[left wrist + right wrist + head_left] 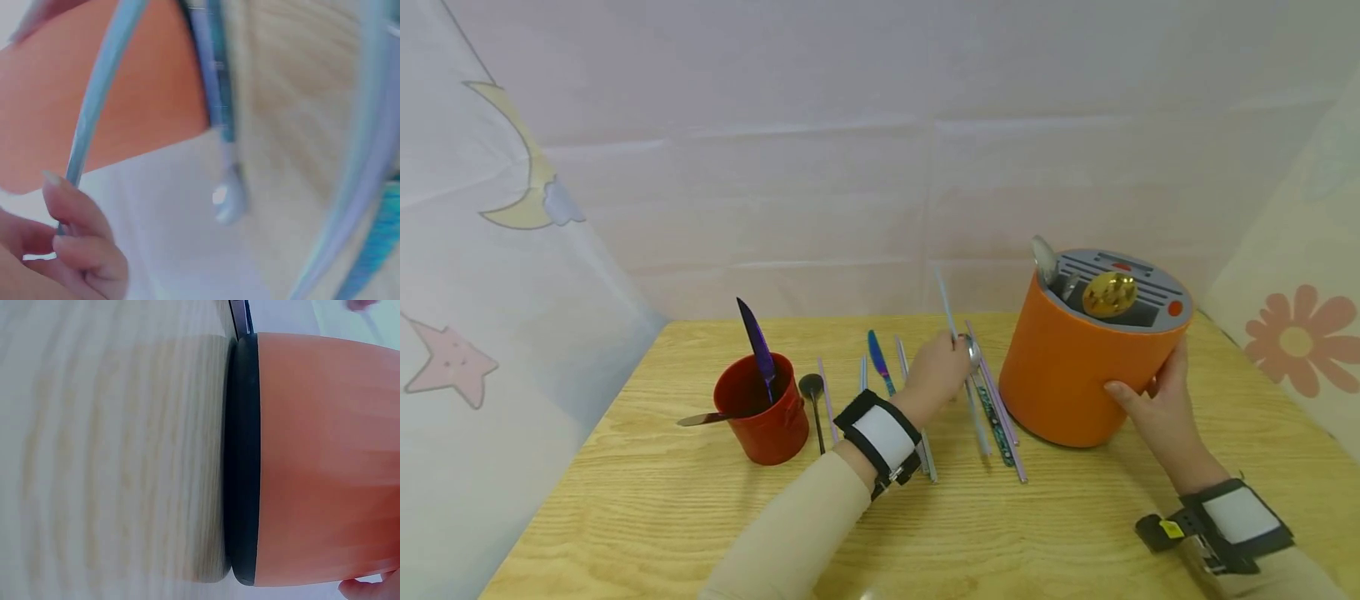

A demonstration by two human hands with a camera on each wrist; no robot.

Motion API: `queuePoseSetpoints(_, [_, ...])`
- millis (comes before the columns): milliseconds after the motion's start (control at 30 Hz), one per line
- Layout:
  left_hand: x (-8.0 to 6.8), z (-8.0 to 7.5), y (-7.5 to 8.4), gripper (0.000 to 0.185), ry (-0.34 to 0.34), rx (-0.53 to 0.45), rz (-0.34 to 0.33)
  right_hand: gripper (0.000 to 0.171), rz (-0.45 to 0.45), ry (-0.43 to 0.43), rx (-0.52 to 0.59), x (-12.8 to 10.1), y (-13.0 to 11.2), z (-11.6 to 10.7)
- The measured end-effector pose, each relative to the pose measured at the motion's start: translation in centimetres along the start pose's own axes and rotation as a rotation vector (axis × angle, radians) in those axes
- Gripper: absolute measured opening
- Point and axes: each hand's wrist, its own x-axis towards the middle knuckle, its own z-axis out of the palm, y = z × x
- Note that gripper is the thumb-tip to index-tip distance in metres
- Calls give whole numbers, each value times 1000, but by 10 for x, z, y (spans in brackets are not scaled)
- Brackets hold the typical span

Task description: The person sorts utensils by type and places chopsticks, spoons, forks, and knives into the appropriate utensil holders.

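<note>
My left hand (pixel 936 367) pinches a slim pale-blue chopstick (pixel 976 414) between thumb and fingers, above the cutlery on the table. In the left wrist view the chopstick (pixel 100 94) slants up from the fingertips (pixel 78 209). A silver spoon (pixel 973 354) with a dark patterned handle (pixel 996 425) lies just right of that hand, among purple chopsticks (pixel 1009 417). My right hand (pixel 1165 417) grips the right side of an orange cutlery holder (pixel 1067 383), thumb on its front. The holder stands on its dark base (pixel 245 462); a gold spoon (pixel 1109 294) and a silver spoon (pixel 1045 260) stick out of its grey slotted top.
A red pot (pixel 771 433) at the left holds a purple-bladed knife (pixel 757 337) and another utensil (pixel 703 418). Between pot and left hand lie a dark spoon (pixel 812 387), a blue knife (pixel 877 354) and more chopsticks. A pale curtain (pixel 850 208) hangs behind the wooden table (pixel 625 500).
</note>
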Motion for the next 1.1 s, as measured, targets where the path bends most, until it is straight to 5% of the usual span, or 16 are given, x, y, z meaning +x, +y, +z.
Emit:
queuePoseSetpoints(67, [-4, -9, 8, 29, 34, -330, 32, 95, -2, -2, 3, 0, 0, 0])
queuePoseSetpoints(133, [-9, -15, 15, 26, 27, -522, 111, 95, -5, -3, 3, 0, 0, 0])
queuePoseSetpoints(333, [-24, -20, 35, 22, 31, -828, 275, 93, -12, -5, -8, 0, 0, -1])
queuePoseSetpoints(767, [-34, -11, 63, 19, 198, -866, 722, 95, -4, 6, 1, 0, 1, -1])
queuePoseSetpoints(933, [-33, -8, 74, 18, 255, -803, 776, 96, 13, 14, 3, 0, 1, -1])
queuePoseSetpoints(1100, [-34, -3, 83, 18, 244, -638, 762, 95, 18, 18, 8, 0, 0, 0])
